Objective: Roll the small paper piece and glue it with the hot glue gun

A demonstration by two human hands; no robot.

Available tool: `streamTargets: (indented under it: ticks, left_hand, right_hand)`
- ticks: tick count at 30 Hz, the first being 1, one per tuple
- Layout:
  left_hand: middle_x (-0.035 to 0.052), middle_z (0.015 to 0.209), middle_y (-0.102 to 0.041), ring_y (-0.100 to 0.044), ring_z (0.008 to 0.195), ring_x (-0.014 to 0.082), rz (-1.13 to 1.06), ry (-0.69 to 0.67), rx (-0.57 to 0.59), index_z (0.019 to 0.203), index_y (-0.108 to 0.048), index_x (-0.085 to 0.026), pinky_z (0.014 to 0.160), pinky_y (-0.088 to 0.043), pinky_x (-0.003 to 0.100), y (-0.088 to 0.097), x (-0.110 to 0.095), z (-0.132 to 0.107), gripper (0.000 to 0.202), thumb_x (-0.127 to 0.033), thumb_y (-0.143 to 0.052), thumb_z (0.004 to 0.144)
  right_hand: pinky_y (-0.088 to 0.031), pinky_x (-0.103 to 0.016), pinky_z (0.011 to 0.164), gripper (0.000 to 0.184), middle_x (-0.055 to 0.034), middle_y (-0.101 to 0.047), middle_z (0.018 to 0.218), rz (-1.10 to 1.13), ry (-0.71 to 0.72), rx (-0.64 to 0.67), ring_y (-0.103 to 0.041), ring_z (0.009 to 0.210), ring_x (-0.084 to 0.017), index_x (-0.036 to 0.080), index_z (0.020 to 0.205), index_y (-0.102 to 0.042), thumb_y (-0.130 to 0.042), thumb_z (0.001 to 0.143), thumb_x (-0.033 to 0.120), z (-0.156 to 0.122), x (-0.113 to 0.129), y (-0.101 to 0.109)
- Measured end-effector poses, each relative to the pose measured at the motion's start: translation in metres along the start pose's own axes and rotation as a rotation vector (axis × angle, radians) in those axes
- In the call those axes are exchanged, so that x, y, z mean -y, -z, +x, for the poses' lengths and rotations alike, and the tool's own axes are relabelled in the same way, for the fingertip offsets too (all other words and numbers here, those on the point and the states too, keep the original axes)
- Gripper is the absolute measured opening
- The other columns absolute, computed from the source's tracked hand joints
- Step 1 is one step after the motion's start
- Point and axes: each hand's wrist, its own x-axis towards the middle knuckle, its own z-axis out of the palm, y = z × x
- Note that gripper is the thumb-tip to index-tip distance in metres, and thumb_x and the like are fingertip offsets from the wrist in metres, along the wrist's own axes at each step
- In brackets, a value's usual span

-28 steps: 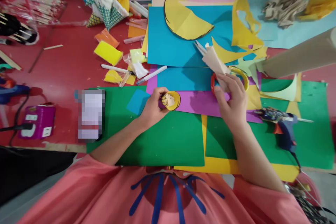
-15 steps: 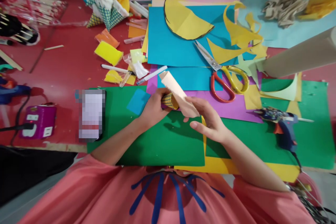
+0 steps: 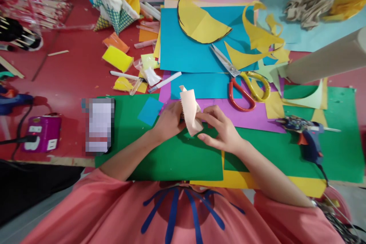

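Observation:
Both hands meet over the green paper sheet [image 3: 177,156] in front of me. My right hand [image 3: 221,129] pinches a pale peach strip of paper [image 3: 191,110] with a zigzag edge, holding it upright. My left hand [image 3: 168,122] is closed round a small yellow paper cup, now almost wholly hidden behind the strip. The strip rests against that cup. Red-and-yellow-handled scissors [image 3: 243,80] lie just beyond my right hand on the blue [image 3: 185,51] and purple paper [image 3: 248,114].
A blue glue gun [image 3: 305,137] lies on the green paper at right. Yellow offcuts [image 3: 257,45], a yellow half-disc [image 3: 200,23], white pens [image 3: 164,82], a purple power strip [image 3: 42,133], a cardboard tube [image 3: 326,61] and a patterned fabric toy [image 3: 117,0] surround the work area on the red table [image 3: 65,76].
My right hand left the scissors, brought the peach strip over to the left hand, and now holds it upright against the yellow cup, covering it. The scissors lie uncovered.

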Motion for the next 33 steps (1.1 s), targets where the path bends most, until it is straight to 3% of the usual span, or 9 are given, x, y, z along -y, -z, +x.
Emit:
streamTargets:
  ticks: [6, 11, 15, 19, 24, 28, 30, 33]
  left_hand:
    - [0.009, 0.087, -0.063, -0.06, 0.084, 0.0256, 0.031, -0.07, 0.018, 0.093, -0.051, -0.016, 0.07, -0.048, 0.036, 0.003, -0.005, 0.003, 0.018, -0.024, -0.049, 0.077]
    - [0.0116, 0.093, -0.065, -0.061, 0.09, 0.0287, 0.102, -0.042, 0.051, 0.098, -0.054, -0.014, 0.076, -0.048, 0.04, 0.005, -0.008, 0.003, 0.024, -0.02, -0.048, 0.075]
    - [0.0126, 0.095, -0.066, -0.063, 0.088, 0.0284, 0.078, -0.008, 0.118, 0.104, -0.054, -0.012, 0.072, -0.049, 0.038, 0.01, -0.013, 0.003, 0.029, -0.022, -0.051, 0.077]
    - [0.0114, 0.095, -0.067, -0.064, 0.088, 0.0269, 0.035, 0.046, 0.212, 0.103, -0.055, -0.013, 0.071, -0.05, 0.036, 0.013, -0.016, 0.005, 0.026, -0.024, -0.052, 0.08]
    - [0.0124, 0.096, -0.067, -0.065, 0.089, 0.0286, 0.076, 0.095, 0.218, 0.107, -0.055, -0.012, 0.07, -0.051, 0.036, 0.013, -0.018, 0.005, 0.032, -0.024, -0.058, 0.078]
    - [0.0126, 0.097, -0.067, -0.065, 0.091, 0.0295, 0.117, 0.087, 0.216, 0.105, -0.056, -0.012, 0.071, -0.051, 0.036, 0.014, -0.02, 0.005, 0.03, -0.026, -0.058, 0.078]
    - [0.0121, 0.093, -0.068, -0.065, 0.088, 0.0288, 0.128, 0.11, 0.236, 0.104, -0.057, -0.012, 0.07, -0.051, 0.035, 0.015, -0.022, 0.005, 0.029, -0.026, -0.057, 0.079]
    - [0.0126, 0.09, -0.068, -0.066, 0.085, 0.0289, 0.158, 0.138, 0.247, 0.104, -0.058, -0.01, 0.069, -0.051, 0.035, 0.016, -0.023, 0.006, 0.03, -0.026, -0.059, 0.078]
  right_hand:
    - [-0.041, -0.023, 0.055, 0.046, -0.004, -0.061, 0.076, 0.046, -0.032, 0.187, -0.054, 0.061, -0.012, 0.014, 0.121, -0.055, -0.05, 0.087, 0.045, 0.001, -0.003, 0.006]
    - [-0.035, -0.022, 0.05, 0.049, 0.0001, -0.06, 0.065, -0.077, -0.053, 0.185, -0.051, 0.051, -0.009, 0.014, 0.122, -0.055, -0.052, 0.086, 0.047, 0.0, -0.002, 0.005]
    - [-0.038, -0.023, 0.051, 0.045, -0.003, -0.063, 0.077, -0.179, -0.005, 0.152, -0.054, 0.057, -0.011, 0.016, 0.121, -0.055, -0.057, 0.084, 0.041, -0.001, -0.003, 0.0]
    - [-0.042, -0.028, 0.056, 0.027, -0.0091, -0.061, 0.09, -0.382, 0.049, 0.036, -0.057, 0.071, -0.017, 0.017, 0.112, -0.059, -0.049, 0.088, 0.024, 0.0, -0.006, -0.006]
    - [-0.048, -0.034, 0.072, 0.027, -0.0103, -0.064, 0.097, -0.158, 0.146, -0.056, -0.058, 0.086, -0.02, 0.017, 0.112, -0.057, -0.048, 0.086, 0.012, 0.003, -0.008, -0.004]
    - [-0.048, -0.035, 0.076, 0.021, -0.0077, -0.066, 0.095, 0.036, 0.068, -0.064, -0.059, 0.087, -0.019, 0.02, 0.108, -0.059, -0.049, 0.089, 0.017, 0.004, -0.004, 0.001]
    - [-0.047, -0.034, 0.077, 0.016, -0.0081, -0.063, 0.095, 0.086, 0.005, -0.074, -0.058, 0.089, -0.019, 0.019, 0.099, -0.063, -0.049, 0.091, 0.021, 0.004, -0.003, 0.003]
    - [-0.046, -0.032, 0.075, 0.023, -0.0075, -0.059, 0.09, 0.147, -0.098, -0.054, -0.057, 0.087, -0.017, 0.017, 0.08, -0.065, -0.047, 0.092, 0.025, 0.005, -0.004, 0.003]
